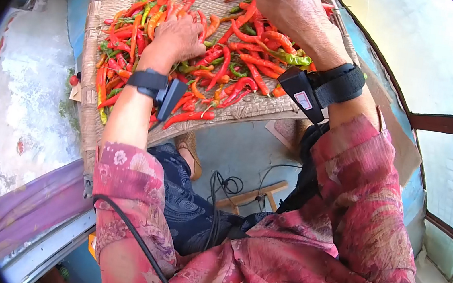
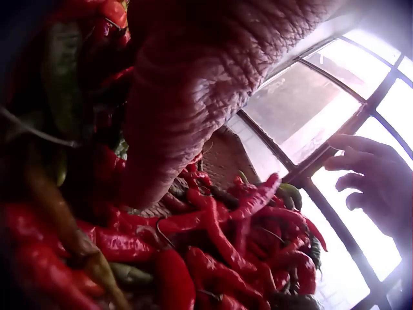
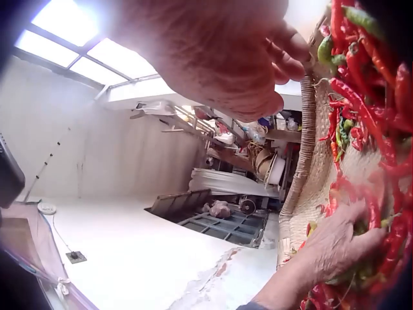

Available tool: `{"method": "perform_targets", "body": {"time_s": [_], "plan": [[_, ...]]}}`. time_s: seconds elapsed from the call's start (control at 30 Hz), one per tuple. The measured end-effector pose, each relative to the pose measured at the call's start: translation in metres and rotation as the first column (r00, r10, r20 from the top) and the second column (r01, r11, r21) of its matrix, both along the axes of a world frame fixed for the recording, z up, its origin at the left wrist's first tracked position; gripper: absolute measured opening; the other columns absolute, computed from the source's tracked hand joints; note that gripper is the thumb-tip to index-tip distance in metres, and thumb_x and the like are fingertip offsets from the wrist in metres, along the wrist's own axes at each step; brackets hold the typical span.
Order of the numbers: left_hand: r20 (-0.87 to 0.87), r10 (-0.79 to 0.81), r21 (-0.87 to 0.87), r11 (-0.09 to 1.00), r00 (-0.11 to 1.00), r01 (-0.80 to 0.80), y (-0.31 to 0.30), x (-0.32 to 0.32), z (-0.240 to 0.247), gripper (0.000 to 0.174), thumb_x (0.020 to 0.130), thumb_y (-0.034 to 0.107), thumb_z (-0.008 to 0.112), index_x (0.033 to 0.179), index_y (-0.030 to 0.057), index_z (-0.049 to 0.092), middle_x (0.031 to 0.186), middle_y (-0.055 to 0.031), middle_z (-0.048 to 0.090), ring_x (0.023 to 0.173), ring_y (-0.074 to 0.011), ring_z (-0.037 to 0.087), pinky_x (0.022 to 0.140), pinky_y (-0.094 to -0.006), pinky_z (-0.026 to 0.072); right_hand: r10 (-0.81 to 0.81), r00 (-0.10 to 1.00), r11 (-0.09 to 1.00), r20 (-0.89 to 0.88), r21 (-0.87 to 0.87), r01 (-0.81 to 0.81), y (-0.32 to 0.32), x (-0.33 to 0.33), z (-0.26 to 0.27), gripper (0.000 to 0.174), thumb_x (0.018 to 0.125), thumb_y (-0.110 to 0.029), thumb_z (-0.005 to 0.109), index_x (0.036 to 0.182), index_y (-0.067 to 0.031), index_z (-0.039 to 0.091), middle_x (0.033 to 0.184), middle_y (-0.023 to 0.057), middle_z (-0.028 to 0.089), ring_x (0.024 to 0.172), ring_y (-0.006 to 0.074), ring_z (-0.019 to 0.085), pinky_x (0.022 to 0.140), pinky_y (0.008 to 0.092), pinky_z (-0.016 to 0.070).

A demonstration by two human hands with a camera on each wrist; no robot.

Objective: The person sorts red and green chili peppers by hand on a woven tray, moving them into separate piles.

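Red, orange and green chili peppers [image 1: 240,45] lie heaped on a woven tray [image 1: 254,106]. My left hand [image 1: 177,42] rests palm down on the peppers at the tray's left half, fingers relaxed among them; its fingertips are partly hidden. In the right wrist view, the left hand [image 3: 335,248] touches red peppers [image 3: 364,110]. Above the right side of the heap hovers my right hand [image 1: 299,18]. The left wrist view shows the right hand [image 2: 381,181] raised clear of the peppers [image 2: 219,239], fingers loosely bent, with nothing seen in them.
A paned window [image 1: 423,59] stands at the right. Below the tray are a black cable [image 1: 226,185], a wooden bar [image 1: 250,196] and a foot [image 1: 189,156]. Purple cloth [image 1: 37,207] hangs at the lower left. The tray's woven rim [image 3: 300,168] is raised.
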State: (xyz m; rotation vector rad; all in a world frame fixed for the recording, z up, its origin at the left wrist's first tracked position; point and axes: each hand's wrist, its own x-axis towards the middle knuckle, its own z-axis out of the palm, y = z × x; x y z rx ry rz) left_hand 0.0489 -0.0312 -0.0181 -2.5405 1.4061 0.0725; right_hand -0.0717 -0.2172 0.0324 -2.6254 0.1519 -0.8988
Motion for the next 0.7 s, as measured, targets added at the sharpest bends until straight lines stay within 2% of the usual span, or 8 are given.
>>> {"method": "perform_targets", "body": {"time_s": [0.13, 0.17, 0.27, 0.3, 0.33, 0.43, 0.6, 0.7], "plan": [[-0.031, 0.07, -0.086, 0.994, 0.997, -0.072, 0.022, -0.036, 0.022, 0.031, 0.072, 0.025, 0.06, 0.096, 0.0054, 0.06, 0.103, -0.0163, 0.055, 0.096, -0.038, 0.053, 0.081, -0.0465, 0.0457, 0.176, 0.976, 0.984, -0.127, -0.014, -0.179, 0.015, -0.003, -0.003, 0.019, 0.079, -0.007, 0.052, 0.095, 0.0025, 0.051, 0.078, 0.0214, 0.056, 0.072, 0.0363, 0.058, 0.062, 0.0448, 0.0463], [-0.018, 0.073, -0.1, 0.992, 0.997, -0.074, 0.027, -0.041, 0.025, 0.032, 0.073, 0.023, 0.057, 0.099, 0.0053, 0.063, 0.107, -0.0165, 0.057, 0.094, -0.0389, 0.057, 0.083, -0.0448, 0.0477, 0.127, 0.991, 0.987, 0.046, -0.109, -0.121, 0.022, 0.0, -0.016, 0.015, 0.078, -0.015, 0.058, 0.074, -0.0007, 0.058, 0.069, 0.0185, 0.062, 0.066, 0.0362, 0.063, 0.059, 0.0426, 0.052], [-0.142, 0.158, -0.263, 0.946, 0.977, -0.191, 0.04, -0.061, 0.038, 0.027, 0.074, 0.022, 0.056, 0.092, 0.0028, 0.061, 0.097, -0.0182, 0.059, 0.087, -0.0381, 0.058, 0.078, -0.045, 0.0479, 0.276, 0.958, 0.954, -0.076, -0.103, -0.283, 0.042, -0.003, -0.03, 0.011, 0.078, -0.012, 0.055, 0.077, -0.0015, 0.057, 0.072, 0.017, 0.062, 0.07, 0.035, 0.063, 0.059, 0.043, 0.0519], [-0.152, 0.134, -0.425, 0.886, 0.979, -0.187, 0.045, -0.064, 0.033, 0.023, 0.075, 0.022, 0.056, 0.084, 0.0006, 0.056, 0.09, -0.0199, 0.059, 0.084, -0.0382, 0.058, 0.074, -0.0462, 0.0468, 0.342, 0.94, 0.938, -0.004, -0.057, -0.342, 0.05, -0.005, -0.031, 0.01, 0.078, -0.011, 0.054, 0.082, -0.0022, 0.057, 0.075, 0.0184, 0.062, 0.072, 0.0352, 0.063, 0.061, 0.0438, 0.0519], [-0.152, 0.137, -0.429, 0.883, 0.979, -0.19, 0.048, -0.065, 0.031, 0.023, 0.075, 0.022, 0.056, 0.084, 0.0006, 0.056, 0.09, -0.0199, 0.059, 0.084, -0.0382, 0.058, 0.074, -0.0462, 0.0468, 0.341, 0.91, 0.937, -0.234, 0.009, -0.349, 0.057, -0.012, -0.026, 0.029, 0.082, -0.013, 0.058, 0.11, -0.0053, 0.056, 0.094, 0.0191, 0.062, 0.085, 0.0343, 0.062, 0.071, 0.0422, 0.0511], [-0.341, 0.085, -0.646, 0.703, 0.936, -0.299, 0.05, -0.068, 0.028, 0.022, 0.076, 0.021, 0.055, 0.079, -0.0004, 0.052, 0.083, -0.0231, 0.058, 0.08, -0.0416, 0.057, 0.071, -0.0477, 0.0451, 0.49, 0.864, 0.871, -0.117, 0.116, -0.478, 0.071, -0.003, -0.044, 0.038, 0.082, -0.014, 0.061, 0.118, -0.0038, 0.051, 0.091, 0.0187, 0.064, 0.084, 0.035, 0.062, 0.07, 0.042, 0.0504], [-0.346, 0.092, -0.697, 0.641, 0.934, -0.321, 0.051, -0.062, 0.034, 0.023, 0.08, 0.024, 0.056, 0.079, 0.0004, 0.053, 0.074, -0.024, 0.059, 0.073, -0.0426, 0.058, 0.064, -0.047, 0.0459, 0.512, 0.857, 0.818, -0.062, 0.339, -0.465, 0.081, -0.002, -0.041, 0.039, 0.083, -0.013, 0.062, 0.119, -0.0019, 0.05, 0.088, 0.0169, 0.067, 0.08, 0.0287, 0.066, 0.07, 0.0359, 0.0514], [-0.361, 0.106, -0.715, 0.607, 0.927, -0.348, 0.049, -0.059, 0.036, 0.026, 0.084, 0.028, 0.055, 0.082, 0.0023, 0.054, 0.074, -0.0225, 0.061, 0.073, -0.0412, 0.06, 0.064, -0.0468, 0.0465, 0.514, 0.857, 0.721, 0.046, 0.517, -0.461, 0.083, 0.001, -0.04, 0.028, 0.077, -0.017, 0.064, 0.098, 0.0016, 0.058, 0.077, 0.018, 0.066, 0.071, 0.032, 0.065, 0.066, 0.0394, 0.0513]]}}
